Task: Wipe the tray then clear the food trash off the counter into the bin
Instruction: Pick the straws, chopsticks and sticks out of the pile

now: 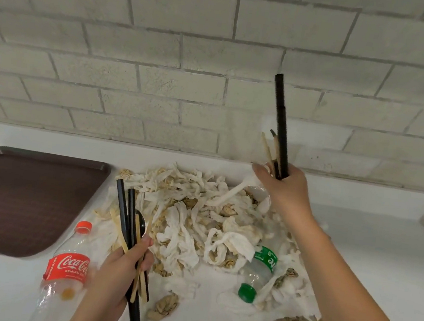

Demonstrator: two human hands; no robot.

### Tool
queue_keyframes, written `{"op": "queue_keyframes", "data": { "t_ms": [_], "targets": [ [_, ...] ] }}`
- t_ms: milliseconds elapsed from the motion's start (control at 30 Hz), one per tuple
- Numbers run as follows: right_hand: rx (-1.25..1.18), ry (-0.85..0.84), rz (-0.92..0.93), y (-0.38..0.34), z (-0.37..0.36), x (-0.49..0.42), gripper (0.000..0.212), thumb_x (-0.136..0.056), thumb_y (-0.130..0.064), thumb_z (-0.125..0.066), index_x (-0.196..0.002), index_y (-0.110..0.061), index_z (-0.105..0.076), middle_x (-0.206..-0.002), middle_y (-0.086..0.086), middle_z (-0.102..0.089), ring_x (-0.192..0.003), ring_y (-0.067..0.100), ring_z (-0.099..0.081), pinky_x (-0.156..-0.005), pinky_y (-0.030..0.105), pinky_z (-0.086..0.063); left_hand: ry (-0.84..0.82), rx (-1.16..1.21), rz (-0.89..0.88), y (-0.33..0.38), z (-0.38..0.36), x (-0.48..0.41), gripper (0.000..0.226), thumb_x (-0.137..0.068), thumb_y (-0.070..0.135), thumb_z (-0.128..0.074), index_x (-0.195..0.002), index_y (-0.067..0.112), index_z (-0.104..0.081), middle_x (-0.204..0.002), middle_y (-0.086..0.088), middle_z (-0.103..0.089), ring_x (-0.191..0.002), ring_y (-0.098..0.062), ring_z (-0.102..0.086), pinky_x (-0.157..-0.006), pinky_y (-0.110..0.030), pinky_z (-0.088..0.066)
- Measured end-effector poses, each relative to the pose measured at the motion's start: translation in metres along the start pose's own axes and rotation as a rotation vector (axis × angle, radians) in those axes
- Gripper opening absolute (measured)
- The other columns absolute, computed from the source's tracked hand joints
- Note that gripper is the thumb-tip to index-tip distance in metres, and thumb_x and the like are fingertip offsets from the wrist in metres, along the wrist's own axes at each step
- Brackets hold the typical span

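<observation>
Reading from the left, we find the tray (pixel 13 188) on the surface (pixel 382 250), then our left grip (pixel 121 269) curled round a bundle of straws and sticks (pixel 124 216) pointing near to far. The paper pile (pixel 193 211) lies just right of it, below our raised right grip (pixel 285 189), which clutches an upright straw and sticks (pixel 280 121) and a paper strand (pixel 227 196).

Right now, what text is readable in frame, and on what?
"Coca-Co": red label of the clear cola bottle; the rest is out of sight.
"ORIGINAL": same label, just below; the next word is cut off and the finer print is blurred.
Green-label bottle: white letters, too partial to read.
</observation>
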State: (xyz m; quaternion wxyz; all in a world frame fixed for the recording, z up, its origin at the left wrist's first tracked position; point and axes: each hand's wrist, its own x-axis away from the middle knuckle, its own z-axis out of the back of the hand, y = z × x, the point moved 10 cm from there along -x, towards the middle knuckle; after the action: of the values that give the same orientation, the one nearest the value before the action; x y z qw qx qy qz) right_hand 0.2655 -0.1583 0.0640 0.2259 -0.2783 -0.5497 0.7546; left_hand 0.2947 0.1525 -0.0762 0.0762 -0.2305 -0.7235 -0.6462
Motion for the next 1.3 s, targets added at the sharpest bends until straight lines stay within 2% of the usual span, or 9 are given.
{"op": "queue_keyframes", "data": {
  "t_ms": [133, 233, 367, 500, 633, 733, 833, 1000, 1300],
  "targets": [
    [-0.264, 0.078, -0.006, -0.018, 0.059, 0.033, 0.029, -0.087, -0.020, -0.064, -0.075, 0.006, -0.059, -0.054, -0.003, -0.060, -0.034, 0.009, -0.029, -0.038, 0.018, -0.028, -0.067, -0.021, -0.023, 0.001, -0.017, 0.019, 0.028, -0.096, 0.029, -0.050, -0.079, 0.007, -0.052, -0.048, 0.001, -0.035, -0.043, -0.014, -0.035, -0.053, -0.032, -0.027],
    [-0.402, 0.092, -0.053, -0.023, 0.095, 0.067, 0.024, -0.092, -0.017, -0.055, -0.074, -0.002, -0.056, -0.073, 0.011, -0.072, -0.033, 0.011, -0.023, -0.035, 0.019, -0.021, -0.153, -0.034, 0.002, -0.006, -0.035, 0.037, 0.028, -0.097, 0.030, -0.049, -0.084, 0.006, -0.052, -0.048, 0.001, -0.034, -0.040, -0.013, -0.031, -0.050, -0.030, -0.025],
    [-0.424, 0.262, -0.165, -0.005, 0.157, 0.130, 0.027, -0.093, -0.029, -0.056, -0.073, -0.010, -0.054, -0.062, 0.008, -0.066, -0.035, 0.012, -0.027, -0.037, 0.019, -0.024, -0.306, -0.130, 0.022, -0.025, -0.070, 0.060, 0.032, -0.098, 0.031, -0.045, -0.079, 0.005, -0.049, -0.047, 0.000, -0.032, -0.037, -0.014, -0.030, -0.039, -0.024, -0.031],
    [-0.454, 0.360, -0.309, 0.033, 0.211, 0.211, 0.031, -0.089, -0.039, -0.058, -0.074, -0.016, -0.045, -0.056, 0.001, -0.049, -0.040, 0.011, -0.026, -0.043, 0.022, -0.019, -0.523, -0.202, 0.072, -0.058, -0.124, 0.095, 0.030, -0.098, 0.030, -0.043, -0.083, 0.005, -0.051, -0.049, -0.001, -0.031, -0.041, -0.014, -0.027, -0.048, -0.029, -0.025],
    [-0.437, 0.376, -0.395, 0.072, 0.254, 0.299, 0.048, -0.064, -0.051, -0.074, -0.078, -0.016, -0.045, -0.061, -0.002, -0.043, -0.043, 0.008, -0.025, -0.039, 0.018, -0.023, -0.728, -0.290, 0.087, -0.089, -0.179, 0.150, 0.032, -0.097, 0.032, -0.045, -0.078, 0.007, -0.051, -0.052, -0.002, -0.030, -0.044, -0.015, -0.026, -0.051, -0.030, -0.024],
    [-0.403, 0.424, -0.474, 0.097, 0.288, 0.363, 0.059, -0.047, -0.048, -0.087, -0.077, -0.013, -0.050, -0.060, -0.002, -0.044, -0.043, 0.007, -0.027, -0.038, 0.017, -0.026, -0.835, -0.340, 0.073, -0.113, -0.208, 0.193, 0.031, -0.096, 0.033, -0.045, -0.080, 0.008, -0.053, -0.052, -0.002, -0.032, -0.048, -0.015, -0.029, -0.056, -0.029, -0.027],
    [-0.314, 0.460, -0.592, 0.124, 0.314, 0.412, 0.040, -0.063, -0.035, -0.074, -0.078, -0.005, -0.051, -0.057, 0.002, -0.040, -0.043, 0.009, -0.027, -0.041, 0.021, -0.023, -0.919, -0.437, 0.047, -0.137, -0.230, 0.231, 0.038, -0.096, 0.035, -0.045, -0.068, 0.011, -0.053, -0.059, -0.006, -0.037, -0.057, -0.016, -0.036, -0.067, -0.031, -0.030],
    [-0.220, 0.434, -0.701, 0.165, 0.362, 0.474, 0.038, -0.075, -0.041, -0.066, -0.070, -0.007, -0.051, -0.056, 0.004, -0.040, -0.048, 0.012, -0.032, -0.049, 0.025, -0.028, -0.990, -0.446, 0.102, -0.186, -0.274, 0.311, 0.036, -0.098, 0.027, -0.044, -0.069, 0.007, -0.049, -0.052, -0.007, -0.040, -0.049, -0.019, -0.049, -0.052, -0.022, -0.046],
    [-0.349, 0.206, -0.942, 0.294, 0.392, 0.568, 0.034, -0.085, -0.035, -0.066, -0.070, -0.008, -0.051, -0.052, 0.000, -0.043, -0.043, 0.010, -0.033, -0.042, 0.020, -0.029, -0.964, -0.455, 0.450, -0.349, -0.299, 0.401, 0.026, -0.092, 0.029, -0.053, -0.087, 0.004, -0.051, -0.054, 0.000, -0.032, -0.043, -0.012, -0.029, -0.040, -0.022, -0.028]
  ]
}}
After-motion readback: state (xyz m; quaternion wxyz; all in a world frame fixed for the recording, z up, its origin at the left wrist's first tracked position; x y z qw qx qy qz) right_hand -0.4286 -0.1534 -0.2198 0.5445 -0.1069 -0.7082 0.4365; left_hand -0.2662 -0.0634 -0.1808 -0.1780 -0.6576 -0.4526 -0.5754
